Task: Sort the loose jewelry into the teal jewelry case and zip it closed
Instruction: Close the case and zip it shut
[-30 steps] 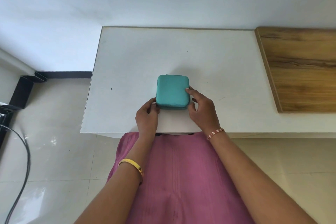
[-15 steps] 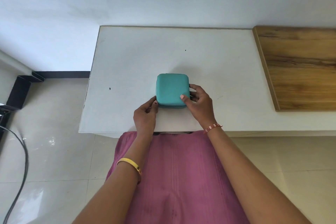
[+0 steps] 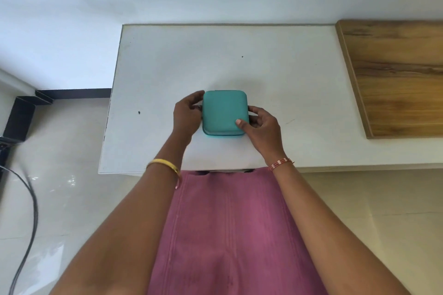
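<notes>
Teal jewelry case [image 3: 224, 111] lies flat and closed on the white bench [image 3: 287, 79], squarely between the hands. Left hand [image 3: 187, 115] curls against its left wall; right hand [image 3: 260, 127] grips the near-right corner, thumb on the lid. Both equally near.
</notes>
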